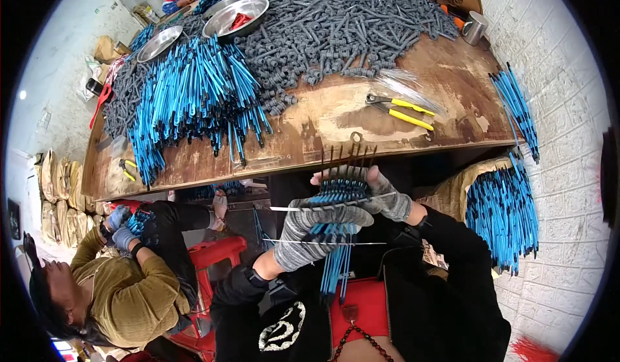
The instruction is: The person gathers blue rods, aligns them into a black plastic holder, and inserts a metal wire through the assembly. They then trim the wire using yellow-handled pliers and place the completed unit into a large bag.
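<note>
Both my hands wear grey knit gloves with bare fingertips and hold one bundle of thin blue rods (336, 268) with black ends, in front of my chest. Across the bundle's middle lies my left hand (316, 226), its fingers closed round the rods. My right hand (389, 197) grips the bundle's upper part from the right side. Dark thin tips (349, 158) fan out above the hands, toward the table edge. Two thin pale wires (282, 209) cross the bundle, one above and one below my left hand's fingers. What lies behind the bundle is hidden.
The wooden table (310, 139) carries a heap of grey plastic parts (336, 26), a pile of blue rods (194, 97), metal bowls (236, 18), yellow-handled pliers (403, 110) and loose wires (410, 85). A sack of rods (502, 210) stands right. A co-worker (129, 271) sits left, holding rods.
</note>
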Tool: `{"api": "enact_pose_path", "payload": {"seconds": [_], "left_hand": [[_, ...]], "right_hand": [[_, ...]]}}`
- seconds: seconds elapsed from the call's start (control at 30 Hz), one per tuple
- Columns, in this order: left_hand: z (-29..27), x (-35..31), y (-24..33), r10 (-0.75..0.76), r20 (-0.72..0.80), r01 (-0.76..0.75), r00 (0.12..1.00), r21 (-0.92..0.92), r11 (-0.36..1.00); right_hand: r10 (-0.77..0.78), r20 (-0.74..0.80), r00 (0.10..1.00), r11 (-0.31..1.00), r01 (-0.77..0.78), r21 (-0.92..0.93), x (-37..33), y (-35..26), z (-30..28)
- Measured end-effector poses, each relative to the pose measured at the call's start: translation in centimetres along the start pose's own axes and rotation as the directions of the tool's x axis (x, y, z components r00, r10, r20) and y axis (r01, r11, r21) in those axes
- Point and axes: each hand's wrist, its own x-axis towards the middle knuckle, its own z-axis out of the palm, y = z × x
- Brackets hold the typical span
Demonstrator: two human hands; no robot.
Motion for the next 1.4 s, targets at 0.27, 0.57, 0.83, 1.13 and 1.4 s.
{"api": "enact_pose_path", "payload": {"seconds": [0.27, 0.57, 0.83, 1.13, 1.4], "left_hand": [[1.1, 4.3, -8.0, -0.268, -0.043, 0.242, 0.962, -0.319, 0.916], [0.4, 4.5, -9.5, -0.116, -0.112, 0.088, 0.987, -0.23, 0.969], [3.1, 1.1, -13.0, -0.428, -0.396, -0.125, 0.812, -0.835, 0.535], [-1.8, 4.3, -12.9, -0.091, -0.019, 0.079, 0.996, 0.685, 0.724], [-2.0, 7.3, -15.6, 0.092, 0.332, -0.313, 0.939, 0.71, 0.63]], "right_hand": [[-0.292, -0.513, 0.807, 0.692, -0.192, -0.696, -3.1, -5.0, 3.4], [-0.281, 0.002, 0.96, 0.309, 0.093, -0.946, 3.2, -10.0, 6.9], [-0.168, -0.194, 0.966, 0.351, -0.126, -0.928, 6.1, -10.2, 7.9], [-0.237, 0.123, 0.964, 0.193, 0.171, -0.966, 5.1, -7.9, 6.2], [-0.262, 0.121, 0.957, 0.374, 0.217, -0.902, 2.3, -7.0, 6.1]]}}
